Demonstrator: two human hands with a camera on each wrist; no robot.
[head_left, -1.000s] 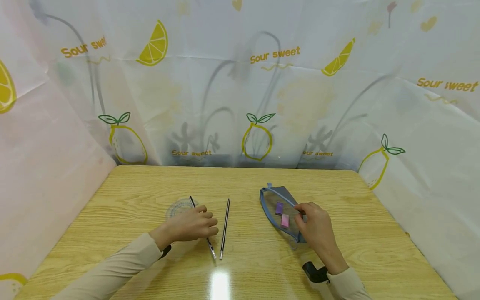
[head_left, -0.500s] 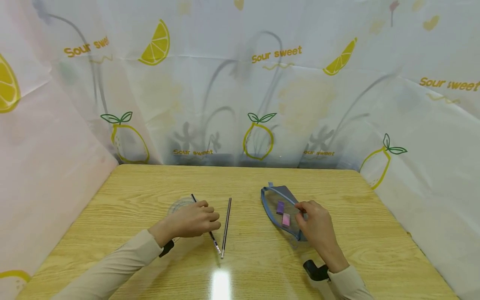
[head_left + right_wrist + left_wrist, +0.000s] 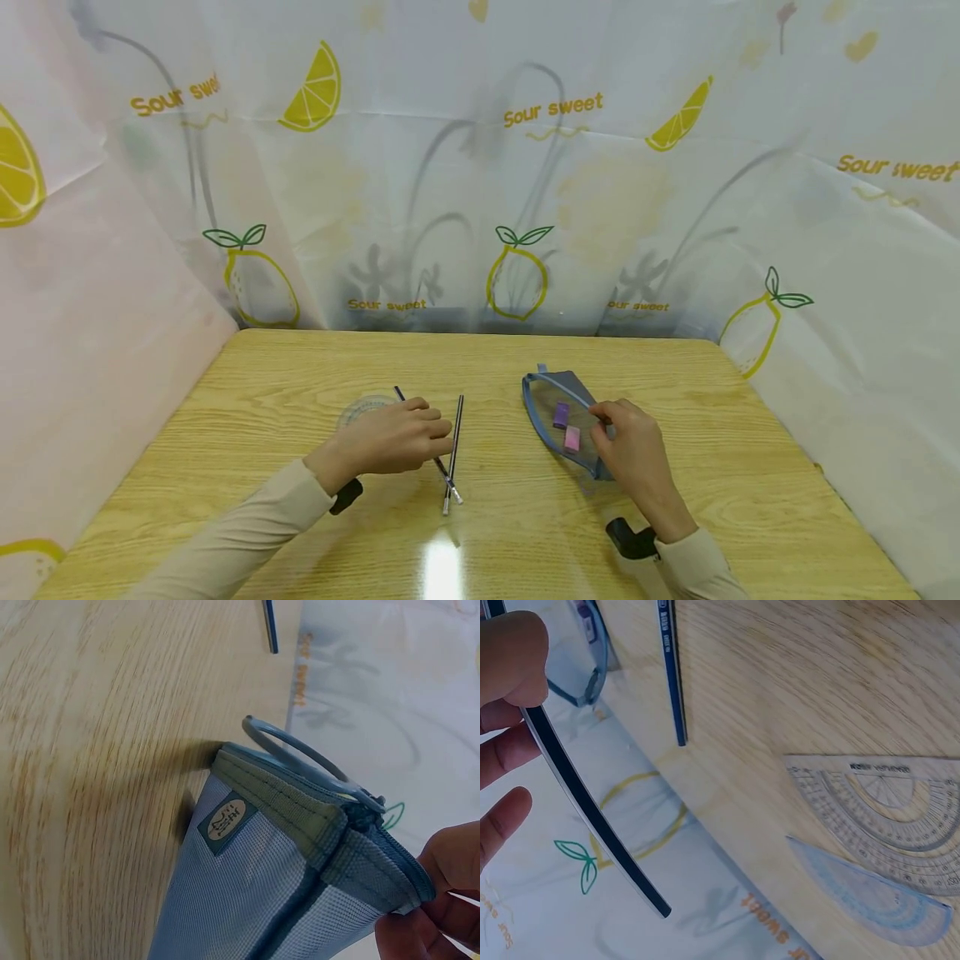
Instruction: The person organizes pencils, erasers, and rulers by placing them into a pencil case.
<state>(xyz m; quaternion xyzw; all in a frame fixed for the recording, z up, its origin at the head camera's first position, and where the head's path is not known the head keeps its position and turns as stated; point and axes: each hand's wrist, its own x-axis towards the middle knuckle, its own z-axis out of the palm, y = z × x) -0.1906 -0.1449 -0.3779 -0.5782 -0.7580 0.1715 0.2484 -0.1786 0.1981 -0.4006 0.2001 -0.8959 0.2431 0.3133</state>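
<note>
In the head view my left hand (image 3: 393, 435) pinches a dark striped pencil (image 3: 592, 810) between thumb and fingers, its far end pointing up and away. A second dark pencil (image 3: 458, 425) lies on the table just right of that hand, and the held one crosses over its lower end in this view. My right hand (image 3: 636, 447) pinches the zip edge of a blue-grey mesh pencil pouch (image 3: 232, 889), whose mouth gapes toward the left. A purple eraser (image 3: 561, 415) and a pink eraser (image 3: 572, 439) show inside the pouch.
Behind the left hand a clear protractor (image 3: 911, 825) lies on the wooden table (image 3: 300, 367). A smaller bluish protractor (image 3: 870, 892) lies beside it in the left wrist view. A lemon-print sheet (image 3: 450, 167) walls the back and sides of the table.
My left hand has moved a little to the right with its pencil, whose lower end has swung across the lying pencil. The right hand and the pouch stay in place.
</note>
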